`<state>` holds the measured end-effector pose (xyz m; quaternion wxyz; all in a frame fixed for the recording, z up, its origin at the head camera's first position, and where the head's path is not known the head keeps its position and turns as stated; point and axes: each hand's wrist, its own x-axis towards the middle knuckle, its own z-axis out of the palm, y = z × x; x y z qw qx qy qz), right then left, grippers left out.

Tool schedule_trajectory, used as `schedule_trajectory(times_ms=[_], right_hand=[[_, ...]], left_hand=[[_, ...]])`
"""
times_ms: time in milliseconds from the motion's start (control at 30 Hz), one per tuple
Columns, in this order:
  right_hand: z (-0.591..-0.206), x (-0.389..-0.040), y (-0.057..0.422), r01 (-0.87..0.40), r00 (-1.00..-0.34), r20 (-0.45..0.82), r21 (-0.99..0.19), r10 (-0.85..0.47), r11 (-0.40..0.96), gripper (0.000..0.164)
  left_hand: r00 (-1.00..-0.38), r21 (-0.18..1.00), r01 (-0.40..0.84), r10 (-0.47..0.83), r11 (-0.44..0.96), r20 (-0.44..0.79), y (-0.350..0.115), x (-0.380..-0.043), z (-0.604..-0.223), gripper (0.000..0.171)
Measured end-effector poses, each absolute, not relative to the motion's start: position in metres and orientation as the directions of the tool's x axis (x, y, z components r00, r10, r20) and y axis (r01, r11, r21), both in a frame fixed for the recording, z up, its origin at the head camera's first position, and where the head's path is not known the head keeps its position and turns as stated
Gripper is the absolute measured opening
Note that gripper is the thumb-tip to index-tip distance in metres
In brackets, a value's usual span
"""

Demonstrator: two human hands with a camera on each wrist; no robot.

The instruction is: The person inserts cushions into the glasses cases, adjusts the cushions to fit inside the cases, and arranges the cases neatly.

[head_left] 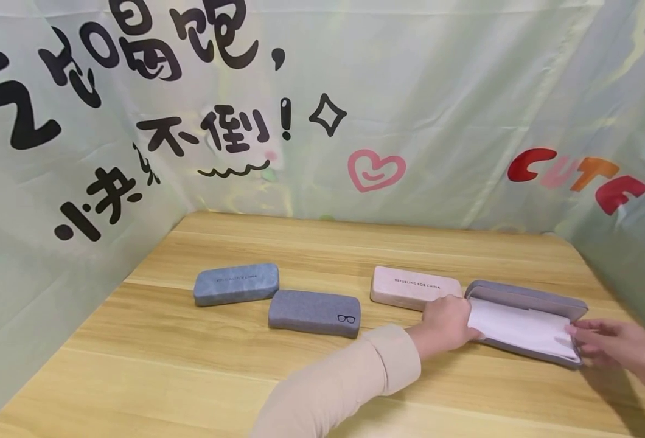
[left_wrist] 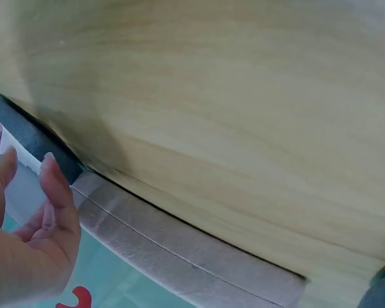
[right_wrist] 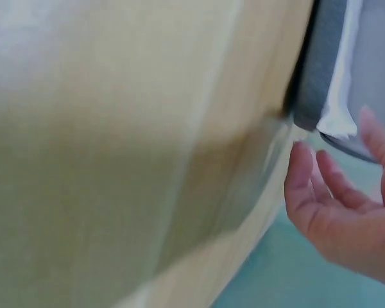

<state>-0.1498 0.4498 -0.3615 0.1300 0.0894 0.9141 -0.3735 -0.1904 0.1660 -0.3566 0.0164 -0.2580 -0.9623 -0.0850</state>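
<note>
An open grey glasses case (head_left: 525, 295) lies at the right of the table, its lid raised at the back. A white cloth (head_left: 519, 325) lies spread inside it and shows at the end of the case in the right wrist view. My left hand (head_left: 447, 322) is at the case's left end, its thumb by the front corner; in the left wrist view thumb and forefinger stand apart. At the other end is my right hand (head_left: 618, 347), thumb at the cloth's edge, bent fingers beside the case end; the right wrist view shows these fingers (right_wrist: 299, 176) loosely curved.
A closed pink case (head_left: 412, 286) stands just left of the open one, partly behind the left hand. Further left lie a closed grey-purple case (head_left: 314, 311) with a glasses print and a closed blue case (head_left: 237, 285). Printed curtains (head_left: 437, 91) enclose the wooden table (head_left: 191, 377).
</note>
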Motion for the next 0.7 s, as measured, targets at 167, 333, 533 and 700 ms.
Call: schedule_trajectory(times_ms=[167, 333, 533, 700], right_hand=[[-0.352, -0.151, 0.449, 0.208, -0.943, -0.33, -0.665, -0.033, 0.717, 0.077], [-0.352, -0.152, 0.448, 0.177, -0.954, -0.298, -0.679, -0.046, 0.712, 0.07], [-0.355, -0.154, 0.445, 0.164, -0.962, -0.269, -0.703, -0.046, 0.692, 0.075], [-0.353, -0.157, 0.439, 0.191, -0.959, -0.284, -0.704, -0.025, 0.684, 0.081]], left_hand=[[-0.862, 0.223, 0.499, 0.505, 0.837, 0.034, 0.16, -0.19, -0.359, 0.036], [-0.864, 0.274, 0.487, 0.504, 0.829, 0.011, 0.158, -0.191, -0.361, 0.035], [-0.859, 0.283, 0.495, 0.512, 0.822, 0.014, 0.16, -0.193, -0.365, 0.035], [-0.856, 0.291, 0.498, 0.516, 0.817, 0.018, 0.161, -0.195, -0.366, 0.036]])
